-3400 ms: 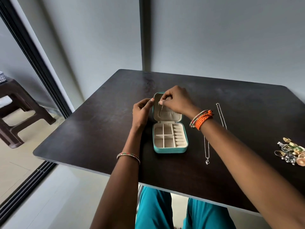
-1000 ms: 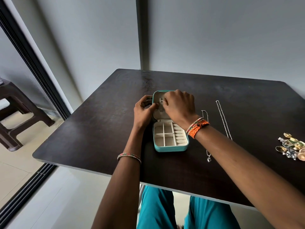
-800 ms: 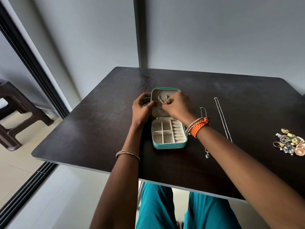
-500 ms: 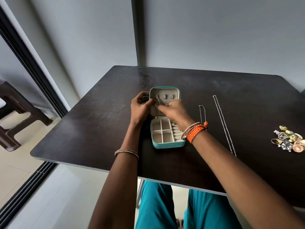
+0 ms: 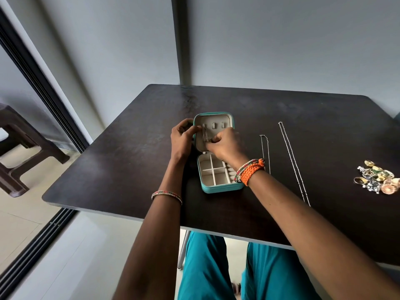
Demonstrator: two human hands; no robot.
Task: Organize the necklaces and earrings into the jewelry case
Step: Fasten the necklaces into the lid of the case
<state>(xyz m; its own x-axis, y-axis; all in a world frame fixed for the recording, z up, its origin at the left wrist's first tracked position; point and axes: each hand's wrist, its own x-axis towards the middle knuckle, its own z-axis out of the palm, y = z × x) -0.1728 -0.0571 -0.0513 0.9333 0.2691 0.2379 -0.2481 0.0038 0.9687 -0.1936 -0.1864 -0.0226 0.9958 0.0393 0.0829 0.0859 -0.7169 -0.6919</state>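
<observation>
Table [image 5: 129, 161]: dark, bears all items.
Case [image 5: 216, 187]: teal, open at centre, lid [image 5: 216, 119] lying at 12 o'clock of tray.
Left hand [image 5: 181, 140]: at lid's 9 o'clock edge, fingers curled, pinching chain [image 5: 205, 136] near top of lid lining.
Right hand [image 5: 225, 146]: over hinge, fingertips pinching same chain lower down.
Two necklaces [image 5: 294, 165] [image 5: 265, 148]: flat at 3 o'clock of case, apart.
Earrings [image 5: 377, 179]: heaped further at 3 o'clock, near table edge.

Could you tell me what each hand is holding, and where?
Right hand pinches the thin necklace chain at its lower end; left hand grips the lid's left edge.
</observation>
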